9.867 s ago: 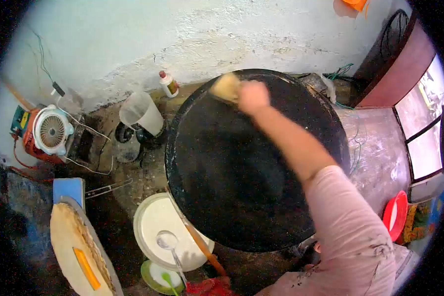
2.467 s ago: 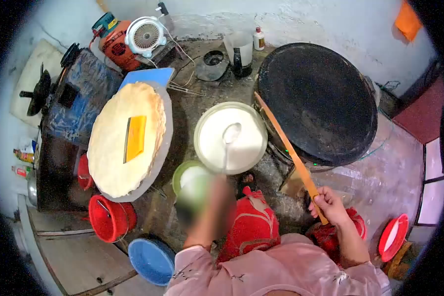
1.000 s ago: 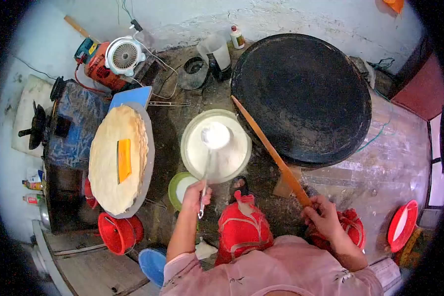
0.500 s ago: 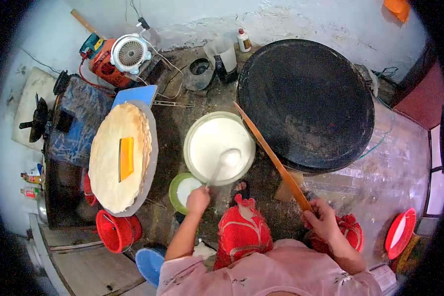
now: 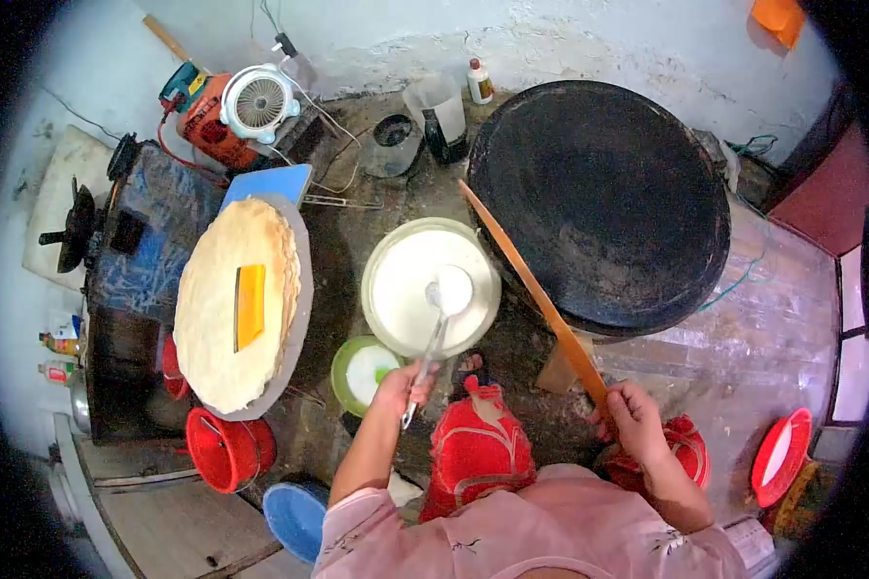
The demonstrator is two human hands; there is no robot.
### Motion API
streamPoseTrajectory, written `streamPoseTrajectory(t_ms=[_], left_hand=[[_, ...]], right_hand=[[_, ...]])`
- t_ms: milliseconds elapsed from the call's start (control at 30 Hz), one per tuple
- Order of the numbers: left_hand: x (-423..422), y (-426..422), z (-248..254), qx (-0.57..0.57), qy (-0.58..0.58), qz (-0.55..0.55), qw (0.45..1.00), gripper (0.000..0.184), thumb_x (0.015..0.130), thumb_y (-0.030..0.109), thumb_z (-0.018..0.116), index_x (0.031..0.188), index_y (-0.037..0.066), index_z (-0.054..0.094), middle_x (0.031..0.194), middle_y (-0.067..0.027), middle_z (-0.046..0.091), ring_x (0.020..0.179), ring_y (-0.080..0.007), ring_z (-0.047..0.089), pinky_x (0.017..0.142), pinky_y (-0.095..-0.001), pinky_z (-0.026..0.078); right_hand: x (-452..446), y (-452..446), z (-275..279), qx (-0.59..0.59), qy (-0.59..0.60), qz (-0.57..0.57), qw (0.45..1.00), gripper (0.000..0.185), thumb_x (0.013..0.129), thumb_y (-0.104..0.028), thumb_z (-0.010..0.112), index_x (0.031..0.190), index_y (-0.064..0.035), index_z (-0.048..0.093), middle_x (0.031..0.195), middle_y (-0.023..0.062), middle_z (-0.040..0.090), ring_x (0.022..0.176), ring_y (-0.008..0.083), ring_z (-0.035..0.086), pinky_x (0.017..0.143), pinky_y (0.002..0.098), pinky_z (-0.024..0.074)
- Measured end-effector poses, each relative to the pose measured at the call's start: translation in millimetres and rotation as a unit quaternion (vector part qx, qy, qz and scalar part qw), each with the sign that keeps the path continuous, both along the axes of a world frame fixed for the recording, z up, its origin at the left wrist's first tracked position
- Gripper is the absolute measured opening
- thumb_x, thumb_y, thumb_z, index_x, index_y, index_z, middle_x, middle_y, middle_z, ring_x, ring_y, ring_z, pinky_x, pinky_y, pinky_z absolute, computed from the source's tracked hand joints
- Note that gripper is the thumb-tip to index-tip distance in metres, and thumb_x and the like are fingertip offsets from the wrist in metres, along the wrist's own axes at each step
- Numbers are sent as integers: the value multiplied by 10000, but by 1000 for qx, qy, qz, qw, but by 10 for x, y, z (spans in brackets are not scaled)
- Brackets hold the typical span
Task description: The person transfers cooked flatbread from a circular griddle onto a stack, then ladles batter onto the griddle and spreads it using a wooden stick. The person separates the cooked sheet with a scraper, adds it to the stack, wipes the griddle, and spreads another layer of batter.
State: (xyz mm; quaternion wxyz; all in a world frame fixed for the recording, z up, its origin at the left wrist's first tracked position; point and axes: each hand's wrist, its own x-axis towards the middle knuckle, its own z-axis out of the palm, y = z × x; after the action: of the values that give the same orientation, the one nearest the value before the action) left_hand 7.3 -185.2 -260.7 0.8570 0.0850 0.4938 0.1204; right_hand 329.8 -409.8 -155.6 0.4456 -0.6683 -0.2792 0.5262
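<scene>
My left hand point(image 5: 406, 388) is closed round the handle of a ladle point(image 5: 436, 333). The ladle's bowl, full of white batter, is over the bucket of batter point(image 5: 369, 323); I cannot tell if it still touches the surface. In my right hand point(image 5: 630, 415) is one end of a long, flat wooden spreader point(image 5: 541, 301). Its narrow tip points up and left, near the left edge of a large round black griddle point(image 5: 599, 203). Beside the batter bucket, just left of my left hand, stands a green bowl point(image 5: 340, 381) with white liquid in it.
A stack of thin round pancakes point(image 5: 212, 318) with a yellow scraper point(image 5: 250, 307) on it lies on a round board at the left. A red bucket point(image 5: 224, 454) and blue basin point(image 5: 299, 516) stand lower left. Behind are a blower point(image 5: 261, 101) and a clear jug point(image 5: 439, 106).
The ladle has come up out of the batter and its bowl is now filled. Its handle stands steeper, with the left hand shifted slightly right. The spreader has barely moved.
</scene>
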Motion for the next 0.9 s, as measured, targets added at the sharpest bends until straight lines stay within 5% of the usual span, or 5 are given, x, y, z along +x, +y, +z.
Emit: streamPoseTrajectory(t_ms=[300, 367, 600, 767, 900], left_hand=[[-333, -259, 1226, 127, -33, 56, 990, 332, 901, 282, 455, 1076, 7, 511, 608, -67, 473, 411, -103, 351, 370, -222, 277], [-348, -283, 1431, 160, -28, 61, 985, 342, 896, 282, 467, 1081, -3, 507, 603, -76, 478, 407, -108, 360, 365, -226, 285], [-307, -254, 1946, 265, -51, 74, 960, 356, 899, 265, 464, 1071, -45, 480, 565, -100, 478, 376, -114, 364, 333, -229, 290], [-119, -191, 1659, 229, -52, 91, 968, 350, 894, 267, 469, 1068, -36, 494, 570, -95, 476, 377, -114, 357, 327, -234, 270], [-48, -105, 674, 127, -48, 94, 986, 316, 897, 249, 444, 1056, -18, 498, 572, -64, 450, 396, -102, 346, 351, -230, 270]], right_hand=[[157, -15, 123, 77, 33, -44, 996, 173, 889, -111, 495, 1039, -26, 503, 700, 32, 569, 522, 87, 478, 492, 208, 390], [239, -26, 216, -5, 48, -48, 998, 218, 823, -84, 601, 1031, -34, 556, 799, -1, 601, 712, 59, 523, 591, 215, 414], [327, -65, 382, 40, 60, -47, 996, 191, 794, -16, 607, 955, -18, 503, 704, 44, 588, 614, 114, 554, 552, 231, 439], [367, -108, 386, -18, 10, -42, 999, 105, 830, -34, 562, 924, 0, 527, 662, 5, 552, 574, 84, 541, 528, 206, 426], [381, -188, 265, -26, -4, -26, 999, 110, 836, -42, 560, 929, 9, 532, 662, -1, 548, 567, 74, 529, 532, 201, 420]])
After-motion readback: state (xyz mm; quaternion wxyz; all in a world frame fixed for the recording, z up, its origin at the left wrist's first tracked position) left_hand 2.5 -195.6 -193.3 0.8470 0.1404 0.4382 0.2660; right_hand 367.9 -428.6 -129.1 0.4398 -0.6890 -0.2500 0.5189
